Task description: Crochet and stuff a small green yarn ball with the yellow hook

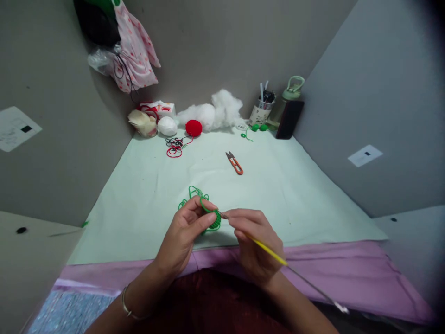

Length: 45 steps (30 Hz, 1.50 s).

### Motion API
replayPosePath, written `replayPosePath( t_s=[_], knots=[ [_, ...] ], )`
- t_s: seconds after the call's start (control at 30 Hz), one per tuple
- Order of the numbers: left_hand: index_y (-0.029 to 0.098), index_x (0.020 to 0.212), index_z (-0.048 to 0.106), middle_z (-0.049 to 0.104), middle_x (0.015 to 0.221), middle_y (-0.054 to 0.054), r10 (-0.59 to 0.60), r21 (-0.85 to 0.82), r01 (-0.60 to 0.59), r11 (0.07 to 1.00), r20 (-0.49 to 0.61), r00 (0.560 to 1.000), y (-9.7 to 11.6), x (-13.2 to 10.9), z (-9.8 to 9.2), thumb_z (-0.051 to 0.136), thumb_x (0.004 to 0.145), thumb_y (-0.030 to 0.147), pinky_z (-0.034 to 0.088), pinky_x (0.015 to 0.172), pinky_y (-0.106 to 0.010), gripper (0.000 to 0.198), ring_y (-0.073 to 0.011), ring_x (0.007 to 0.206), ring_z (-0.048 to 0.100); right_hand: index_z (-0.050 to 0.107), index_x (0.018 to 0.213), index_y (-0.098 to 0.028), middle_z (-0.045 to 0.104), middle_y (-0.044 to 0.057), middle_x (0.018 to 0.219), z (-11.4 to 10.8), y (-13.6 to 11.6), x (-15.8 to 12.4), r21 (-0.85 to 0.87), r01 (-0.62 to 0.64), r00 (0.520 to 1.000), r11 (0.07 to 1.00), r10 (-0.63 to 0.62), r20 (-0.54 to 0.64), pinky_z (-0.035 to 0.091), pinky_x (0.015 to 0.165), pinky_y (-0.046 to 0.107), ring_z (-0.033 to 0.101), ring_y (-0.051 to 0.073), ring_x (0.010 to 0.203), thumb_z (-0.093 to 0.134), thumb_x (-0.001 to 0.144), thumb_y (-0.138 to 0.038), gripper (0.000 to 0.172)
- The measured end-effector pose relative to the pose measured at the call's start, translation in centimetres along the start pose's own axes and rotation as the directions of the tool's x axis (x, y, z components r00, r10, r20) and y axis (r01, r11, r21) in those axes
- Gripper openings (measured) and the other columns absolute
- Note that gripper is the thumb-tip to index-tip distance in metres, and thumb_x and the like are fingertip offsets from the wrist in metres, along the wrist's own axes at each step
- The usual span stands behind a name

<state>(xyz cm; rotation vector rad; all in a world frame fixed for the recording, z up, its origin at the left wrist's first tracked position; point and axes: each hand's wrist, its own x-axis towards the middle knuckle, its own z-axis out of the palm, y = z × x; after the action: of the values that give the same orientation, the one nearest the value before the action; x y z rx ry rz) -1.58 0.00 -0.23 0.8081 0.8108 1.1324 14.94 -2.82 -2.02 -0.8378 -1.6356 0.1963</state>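
Two grips above pale cloth [306,199]: green crocheted piece [216,223] pinched in left hand [187,229], just left of right hand [259,239] grasping yellow-handled hook [269,251] slanted up-left, tip at the piece's right edge.

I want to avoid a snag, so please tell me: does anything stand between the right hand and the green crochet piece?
Only the crochet hook, held by the right hand, spans the gap to the green crochet piece in the left hand. No other visible thing blocks it; the orange snips lie beyond.

the head camera looks forward and down across the tabletop [295,195].
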Motion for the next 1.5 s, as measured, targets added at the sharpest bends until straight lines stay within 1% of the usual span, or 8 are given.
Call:
replayPosePath(
  t_s=[0.17, 0.33, 0.5, 1.03, 1.13, 1.27, 1.4, 1.5],
  knots=[
    [0.021, 0.105, 0.076, 0.068, 0.09, 0.0, -0.072, -0.103, 0.083, 0.991, 0.104, 0.992, -0.2, -0.2, 0.0, 0.091, 0.08, 0.029, 0.045, 0.079, -0.024, 0.031, -0.0122, 0.084, 0.059, 0.074, 0.132, -0.03, 0.078, 0.009, 0.114, 0.5, 0.5, -0.7, 0.022, 0.033, 0.999, 0.999, -0.032, -0.043, 0.065, 0.074, 0.033, 0.077, 0.02, 0.094, 0.061, 0.102, -0.013, 0.037],
    [0.03, 0.148, 0.061, 0.067, 0.084, 0.003, -0.112, -0.147, 0.131, 0.98, 0.128, 0.985, -0.2, -0.1, 0.1, 0.094, 0.077, 0.023, 0.047, 0.083, -0.023, 0.078, -0.0097, 0.079, 0.059, 0.078, 0.125, -0.031, 0.079, 0.007, 0.108, 0.6, 0.1, -0.3, 0.186, -0.1, 0.991, 0.977, 0.115, -0.071, 0.065, 0.078, 0.034, 0.076, 0.019, 0.094, 0.061, 0.104, -0.016, 0.03],
    [0.03, 0.16, 0.049, 0.067, 0.083, 0.005, -0.107, -0.142, 0.126, 0.982, 0.135, 0.985, -0.1, 0.1, -0.2, 0.093, 0.079, 0.02, 0.048, 0.084, -0.023, 0.092, -0.0091, 0.079, 0.061, 0.079, 0.12, -0.03, 0.081, 0.005, 0.107, 0.3, 0.1, 0.3, 0.306, -0.234, 0.971, 0.923, 0.239, 0.021, 0.063, 0.087, 0.035, 0.074, 0.019, 0.102, 0.065, 0.101, -0.012, 0.031],
    [0.029, 0.14, 0.064, 0.064, 0.094, 0.001, 0.024, 0.028, -0.026, 0.999, 0.078, 0.997, -0.7, 0.0, -0.3, 0.085, 0.087, 0.025, 0.046, 0.078, -0.025, 0.057, -0.012, 0.084, 0.056, 0.078, 0.094, -0.024, 0.08, 0.002, 0.088, 0.9, 1.2, 1.6, 0.739, -0.468, 0.805, 0.484, 0.579, 0.13, 0.058, 0.069, 0.025, 0.07, 0.012, 0.071, 0.071, 0.101, -0.034, 0.014],
    [0.028, 0.141, 0.063, 0.063, 0.095, 0.001, 0.036, 0.046, -0.04, 0.998, 0.085, 0.996, -0.7, 0.1, -0.6, 0.084, 0.088, 0.025, 0.046, 0.077, -0.025, 0.058, -0.012, 0.083, 0.055, 0.076, 0.098, -0.025, 0.08, 0.001, 0.092, 0.5, 0.9, 1.7, 0.707, -0.468, 0.828, 0.53, 0.542, 0.142, 0.059, 0.07, 0.026, 0.072, 0.011, 0.07, 0.063, 0.105, -0.032, 0.017],
    [0.027, 0.14, 0.065, 0.063, 0.094, 0.001, 0.078, 0.145, -0.085, 0.986, 0.055, 0.995, -0.5, 0.1, -0.7, 0.084, 0.088, 0.026, 0.047, 0.08, -0.026, 0.055, -0.0125, 0.083, 0.055, 0.074, 0.108, -0.026, 0.078, 0.003, 0.101, -0.2, 0.6, 1.4, 0.525, -0.41, 0.901, 0.745, 0.42, 0.107, 0.062, 0.073, 0.031, 0.073, 0.014, 0.077, 0.054, 0.108, -0.022, 0.021],
    [0.024, 0.133, 0.07, 0.064, 0.09, 0.001, 0.105, 0.211, -0.097, 0.973, -0.027, 0.994, -0.2, -0.3, 0.0, 0.085, 0.085, 0.024, 0.048, 0.081, -0.025, 0.05, -0.012, 0.08, 0.056, 0.073, 0.123, -0.027, 0.079, 0.006, 0.102, -0.5, 0.8, 0.7, 0.158, -0.145, 0.985, 0.977, 0.128, 0.113, 0.065, 0.076, 0.036, 0.076, 0.021, 0.09, 0.058, 0.103, -0.014, 0.028],
    [0.026, 0.14, 0.065, 0.064, 0.089, 0.002, 0.052, 0.052, -0.05, 0.997, -0.03, 0.998, -0.2, -0.4, 0.5, 0.09, 0.08, 0.025, 0.048, 0.072, -0.022, 0.065, -0.0103, 0.075, 0.056, 0.075, 0.125, -0.035, 0.08, 0.005, 0.104, -0.4, 1.1, 0.3, -0.105, 0.074, 0.987, 0.992, -0.058, 0.149, 0.067, 0.077, 0.034, 0.078, 0.021, 0.091, 0.069, 0.095, -0.011, 0.038]
  ],
)
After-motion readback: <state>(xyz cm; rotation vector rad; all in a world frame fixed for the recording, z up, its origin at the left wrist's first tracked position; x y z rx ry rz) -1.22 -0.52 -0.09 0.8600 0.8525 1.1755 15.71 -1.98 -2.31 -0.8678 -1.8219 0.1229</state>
